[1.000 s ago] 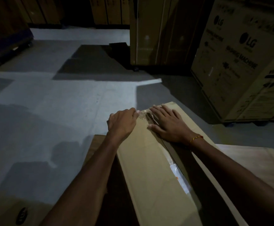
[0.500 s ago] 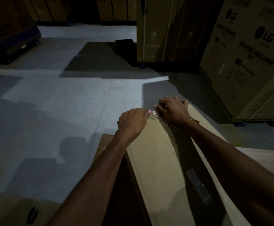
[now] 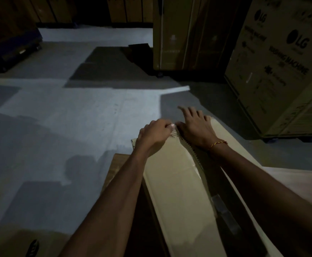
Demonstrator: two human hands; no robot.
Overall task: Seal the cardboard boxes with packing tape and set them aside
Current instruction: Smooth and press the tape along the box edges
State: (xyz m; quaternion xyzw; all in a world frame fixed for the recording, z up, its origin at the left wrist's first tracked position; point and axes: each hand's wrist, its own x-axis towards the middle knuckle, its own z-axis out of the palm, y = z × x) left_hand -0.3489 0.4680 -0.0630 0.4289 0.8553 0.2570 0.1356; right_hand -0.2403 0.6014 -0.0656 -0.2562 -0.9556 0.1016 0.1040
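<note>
While contents stay hidden, left hand (image 3: 154,133) grip pinching tape (image 3: 172,127), right hand (image 3: 196,125) released atop cardboard box (image 3: 172,175).

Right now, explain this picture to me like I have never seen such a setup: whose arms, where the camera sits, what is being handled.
There is no machine; a person wears a camera on the head, looking down at their own arms. The left hand curls its fingers at the far end of a long cardboard box, apparently pinching something pale there, too dim to name. The right hand rests open on the box with a bracelet at the wrist. A large printed carton stands at the right on the grey floor.
</note>
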